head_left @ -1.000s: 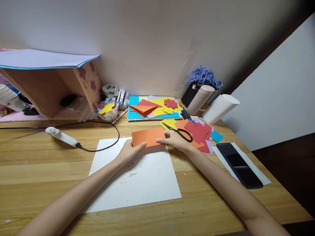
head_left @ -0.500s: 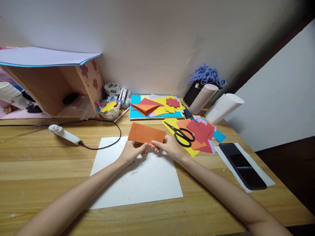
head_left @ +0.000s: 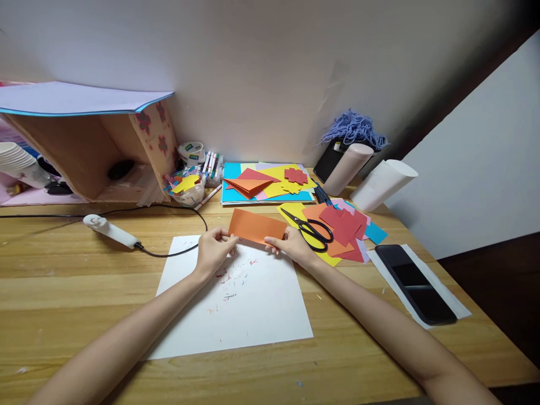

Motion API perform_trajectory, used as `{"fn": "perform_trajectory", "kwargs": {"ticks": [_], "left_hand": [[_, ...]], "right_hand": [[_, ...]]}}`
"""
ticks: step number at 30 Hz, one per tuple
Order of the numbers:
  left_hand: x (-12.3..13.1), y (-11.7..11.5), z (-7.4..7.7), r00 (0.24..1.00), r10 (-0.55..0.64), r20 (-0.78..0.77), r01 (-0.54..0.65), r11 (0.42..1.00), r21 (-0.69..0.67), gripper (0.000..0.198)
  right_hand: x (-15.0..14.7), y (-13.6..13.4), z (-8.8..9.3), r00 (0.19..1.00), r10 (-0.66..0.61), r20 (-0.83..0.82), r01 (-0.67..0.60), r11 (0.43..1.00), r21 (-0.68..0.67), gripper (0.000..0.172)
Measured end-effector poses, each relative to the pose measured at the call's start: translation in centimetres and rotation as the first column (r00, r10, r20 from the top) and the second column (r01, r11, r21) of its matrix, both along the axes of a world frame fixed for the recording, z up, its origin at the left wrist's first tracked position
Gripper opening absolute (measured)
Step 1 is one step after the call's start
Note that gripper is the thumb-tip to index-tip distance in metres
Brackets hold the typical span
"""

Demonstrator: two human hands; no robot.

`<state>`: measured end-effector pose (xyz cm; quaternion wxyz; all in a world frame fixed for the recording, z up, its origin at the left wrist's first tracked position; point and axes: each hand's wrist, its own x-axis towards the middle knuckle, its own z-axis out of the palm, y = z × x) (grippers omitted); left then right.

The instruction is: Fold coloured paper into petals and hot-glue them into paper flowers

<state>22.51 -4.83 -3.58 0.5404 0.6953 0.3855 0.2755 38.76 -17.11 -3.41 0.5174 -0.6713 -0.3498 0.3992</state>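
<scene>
Pinching rectangular orange paper (head_left: 257, 226): left hand (head_left: 213, 251) at near-left corner, right hand (head_left: 292, 245) at near-right; black-handled metal scissors (head_left: 302, 224) lie right.

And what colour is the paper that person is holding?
The paper is plain orange, seen best in the head view.

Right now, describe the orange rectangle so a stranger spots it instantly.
On the wooden table lies a white sheet. Over its far edge, find the orange rectangle: unlike the orange papers nearby, it is pinched in the right hand.
</scene>
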Motion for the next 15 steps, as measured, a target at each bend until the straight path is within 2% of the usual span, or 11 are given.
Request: {"fn": "perform_trajectory", "kwargs": {"ticks": [5, 8, 12, 15], "left_hand": [[0.0, 0.1, 0.4, 0.999, 0.046, -0.004, -0.046, 0.999, 0.011, 0.01], [0.0, 0.1, 0.4, 0.999, 0.043, -0.014, -0.043, 0.999, 0.032, 0.011], [-0.1, 0.2, 0.0, 1.0, 0.001, -0.016, 0.0, 1.0, 0.025, 0.009], [-0.1, 0.3, -0.3, 0.999, -0.033, -0.014, 0.034, 0.999, 0.043, 0.008]], "right_hand": [[0.5, 0.1, -0.3, 1.0, 0.018, -0.014, -0.018, 1.0, 0.006, 0.036], [0.9, 0.0, -0.2, 0.996, 0.05, -0.074, -0.051, 0.999, -0.01, 0.037], [2.4, -0.3, 0.3, 0.998, 0.017, -0.065, -0.014, 0.999, 0.038, 0.033], [3.9, -0.7, 0.8, 0.986, 0.154, -0.068, -0.157, 0.987, -0.039, 0.031]]}}
